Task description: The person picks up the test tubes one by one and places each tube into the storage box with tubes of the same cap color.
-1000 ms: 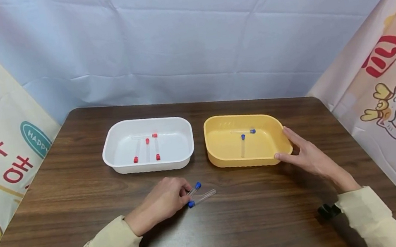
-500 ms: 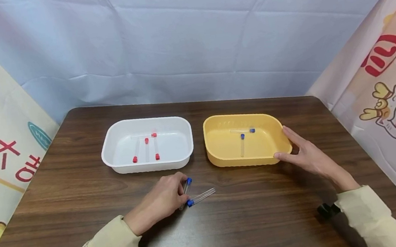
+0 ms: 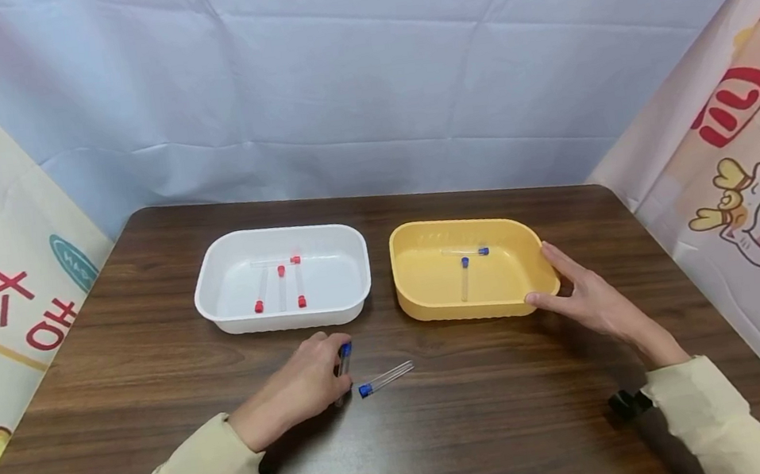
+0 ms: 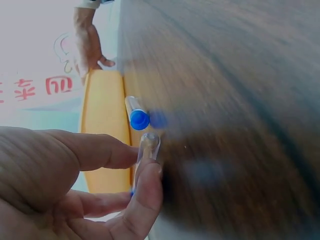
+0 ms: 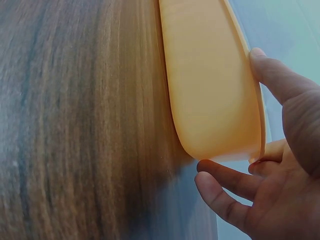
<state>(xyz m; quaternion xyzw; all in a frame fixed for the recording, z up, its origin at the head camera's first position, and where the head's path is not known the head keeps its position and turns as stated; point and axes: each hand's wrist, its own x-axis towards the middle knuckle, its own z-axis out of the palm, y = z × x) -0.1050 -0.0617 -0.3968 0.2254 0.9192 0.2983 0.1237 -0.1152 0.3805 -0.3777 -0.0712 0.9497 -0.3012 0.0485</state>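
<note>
My left hand point(image 3: 302, 383) pinches a clear test tube with a blue cap point(image 3: 345, 358) between thumb and fingers, just above the table. In the left wrist view the tube's rounded clear end point(image 4: 150, 142) shows between the fingertips. Another blue-capped test tube point(image 3: 386, 379) lies on the table, right of that hand. My right hand point(image 3: 598, 304) holds the near right corner of a yellow basin point(image 3: 472, 311), thumb on the rim and fingers around the end. Inside the basin lie two blue-capped tubes point(image 3: 465, 278).
A white basin point(image 3: 286, 321) stands left of the yellow one, with several red-capped tubes point(image 3: 282, 286) inside. Both rest on a dark wooden table point(image 3: 490, 415). Behind it hangs a pale cloth point(image 3: 358, 72), with printed cloths at the sides.
My left hand has drawn its blue-capped tube leftward, away from the tube on the table, and the tube has turned more upright. The right hand stays at the yellow basin.
</note>
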